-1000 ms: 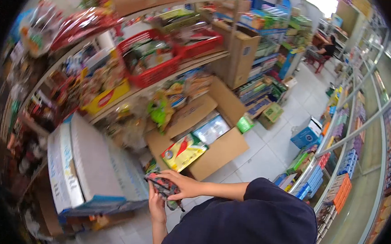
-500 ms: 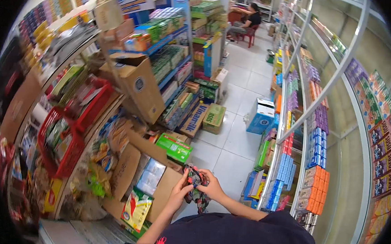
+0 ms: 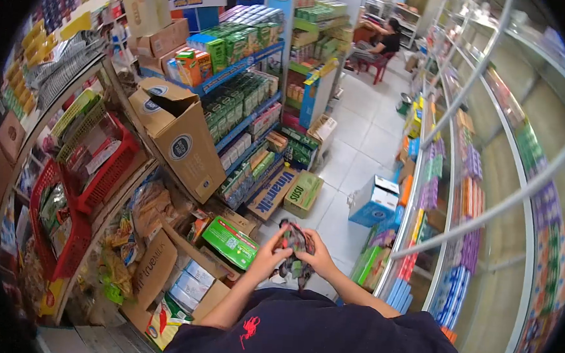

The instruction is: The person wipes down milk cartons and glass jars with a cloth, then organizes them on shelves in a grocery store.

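Observation:
Close in front of my body, both hands grip a crumpled patterned cloth (image 3: 295,258), dark with red and green spots. My left hand (image 3: 270,252) closes on its left side, thumb across the front. On the right side my right hand (image 3: 317,253) is wrapped round it, and a loose part hangs below the fingers. The cloth's full shape is bunched up and cannot be made out. Just left of my hands lies a green carton (image 3: 230,241), beside an open cardboard box (image 3: 161,260) with white-and-blue packs in it.
Stocked shelves (image 3: 242,103) stand on the left, with red baskets (image 3: 66,228) nearer me. A metal-framed glass shelf unit (image 3: 445,212) runs along the right. A blue-and-white box (image 3: 375,201) stands on the tiled floor (image 3: 345,161). Further off, a person (image 3: 384,40) sits on a red chair.
The view has swung a little, so the shelves sit differently in the picture. Both hands still hold the cloth, its folds and the fingers slightly shifted.

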{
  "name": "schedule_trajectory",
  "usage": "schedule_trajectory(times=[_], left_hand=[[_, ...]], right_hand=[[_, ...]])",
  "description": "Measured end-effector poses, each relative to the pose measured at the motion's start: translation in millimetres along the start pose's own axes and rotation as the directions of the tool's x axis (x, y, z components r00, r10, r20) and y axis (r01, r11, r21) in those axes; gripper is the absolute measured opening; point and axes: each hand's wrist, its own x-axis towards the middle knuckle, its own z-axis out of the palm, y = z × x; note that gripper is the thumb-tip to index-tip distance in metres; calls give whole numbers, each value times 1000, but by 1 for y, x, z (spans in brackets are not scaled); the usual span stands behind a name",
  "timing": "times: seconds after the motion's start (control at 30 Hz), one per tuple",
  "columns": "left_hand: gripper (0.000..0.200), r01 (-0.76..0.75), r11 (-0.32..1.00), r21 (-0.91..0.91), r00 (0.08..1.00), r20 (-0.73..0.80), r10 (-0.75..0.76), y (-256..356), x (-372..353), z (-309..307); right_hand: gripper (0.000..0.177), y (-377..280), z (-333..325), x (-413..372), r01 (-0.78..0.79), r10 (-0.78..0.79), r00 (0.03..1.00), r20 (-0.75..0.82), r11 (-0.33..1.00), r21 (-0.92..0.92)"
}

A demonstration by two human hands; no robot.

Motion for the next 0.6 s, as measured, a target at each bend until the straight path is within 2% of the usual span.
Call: schedule_trajectory(times=[0.07,0.13,0.2,0.27,0.33,0.4,0.47,0.53,0.57,0.6], left_hand=[[64,-42,998,-57,998,-44,39,9,35,-17],[66,-156,987,-51,982,-118,149,17,62,-35],[70,-246,969,-9,946,-221,238,39,78,-50],[73,-321,947,-8,907,-289,305,51,96,-72],[70,-293,953,72,863,-410,296,63,107,-89],[66,-253,923,291,785,-495,372,72,125,-106],[59,-219,863,455,660,-582,475,75,145,-126],[54,-11,697,717,547,-579,605,102,159,-135],[53,98,620,778,477,-584,657,107,173,-148],[49,160,501,851,409,-519,751,122,186,-152]], right_hand=[[53,-14,2,51,167,-168,986,10,984,65],[59,-30,6,107,134,-150,983,102,979,154],[55,-37,16,164,242,-250,961,121,967,74],[51,-70,19,204,243,-235,931,281,970,3],[41,-85,22,245,389,-349,904,247,912,-133],[40,-84,21,295,450,-433,873,224,892,-31],[39,-92,20,344,547,-519,831,202,829,-118],[38,-99,28,387,621,-596,782,180,772,-139],[38,-100,36,408,650,-626,758,184,748,-134],[38,-101,45,428,679,-656,732,183,722,-130]])
